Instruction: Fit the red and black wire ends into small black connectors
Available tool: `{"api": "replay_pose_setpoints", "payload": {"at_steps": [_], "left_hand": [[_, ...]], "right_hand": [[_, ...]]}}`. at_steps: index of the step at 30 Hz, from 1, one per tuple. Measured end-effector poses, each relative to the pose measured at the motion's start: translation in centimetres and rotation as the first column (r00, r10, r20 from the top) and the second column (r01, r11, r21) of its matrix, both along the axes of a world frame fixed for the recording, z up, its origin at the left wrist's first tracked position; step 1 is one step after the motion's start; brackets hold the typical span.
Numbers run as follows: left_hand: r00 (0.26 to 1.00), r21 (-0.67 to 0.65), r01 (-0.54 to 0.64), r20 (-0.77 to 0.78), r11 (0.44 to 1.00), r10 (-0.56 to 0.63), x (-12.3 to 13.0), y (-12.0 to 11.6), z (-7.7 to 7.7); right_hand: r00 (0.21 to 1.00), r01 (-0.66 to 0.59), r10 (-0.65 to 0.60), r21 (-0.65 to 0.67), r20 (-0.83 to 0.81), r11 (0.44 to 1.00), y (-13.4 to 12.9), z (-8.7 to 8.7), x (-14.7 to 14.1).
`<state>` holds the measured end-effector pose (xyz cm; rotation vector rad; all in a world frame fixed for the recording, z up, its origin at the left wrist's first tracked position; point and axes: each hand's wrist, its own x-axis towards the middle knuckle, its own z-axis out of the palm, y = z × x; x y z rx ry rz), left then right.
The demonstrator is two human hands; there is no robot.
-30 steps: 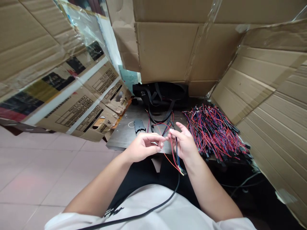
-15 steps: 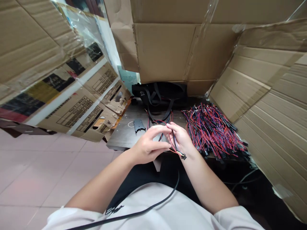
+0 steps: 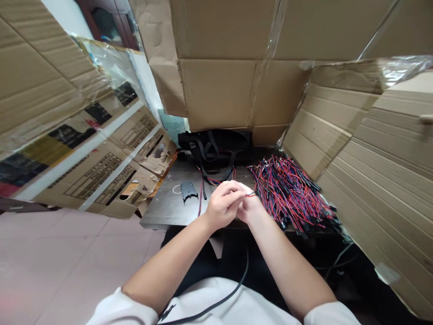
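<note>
My left hand (image 3: 223, 203) and my right hand (image 3: 248, 206) meet over the table's front edge, fingers closed. Between them is a wire harness (image 3: 250, 195) with thin red and dark wires. Its black end sticks out at the right hand's wrist side; most of the rest is hidden by my fingers. To the left, a dark grey plastic case (image 3: 188, 190) with a thin pale loop lies on the table. Loose red and dark wires (image 3: 200, 198) run along the tabletop beside it.
A large heap of red, blue and black wire harnesses (image 3: 291, 194) covers the table's right side. A black bag (image 3: 219, 142) with straps stands at the back. Cardboard walls (image 3: 216, 95) enclose the table (image 3: 165, 207). A black cable (image 3: 233, 291) crosses my shirt.
My left hand's fingers have closed in against the right hand, around the wires. The harness's connector end has shifted up beside the right wrist. The camera view has tilted and turned slightly right.
</note>
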<state>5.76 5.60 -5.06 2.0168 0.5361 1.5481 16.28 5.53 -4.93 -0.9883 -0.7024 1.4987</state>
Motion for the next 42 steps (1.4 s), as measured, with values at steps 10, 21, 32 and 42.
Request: {"api": "replay_pose_setpoints", "payload": {"at_steps": [10,21,32,42], "left_hand": [[1.0,0.123,-0.006,-0.021,0.992,0.009,2.5,5.4,3.8],[0.945,0.093,0.297,-0.173,0.95,-0.279,2.6,5.9,12.3],[0.824,-0.817,0.379,0.084,0.434,-0.561,-2.4,-0.9,13.2],[0.959,-0.742,0.26,0.126,0.618,-0.253,-4.9,-4.5,8.3]], "right_hand": [[0.603,0.166,-0.655,0.731,0.455,0.662,-0.9,7.8,9.1],[0.271,-0.627,-0.647,0.641,0.713,0.444,-0.9,17.1,13.3],[0.283,-0.759,-0.01,0.231,0.959,0.608,-3.5,16.7,9.0],[0.223,-0.818,0.29,0.017,0.931,0.575,-3.3,14.4,4.6]]}}
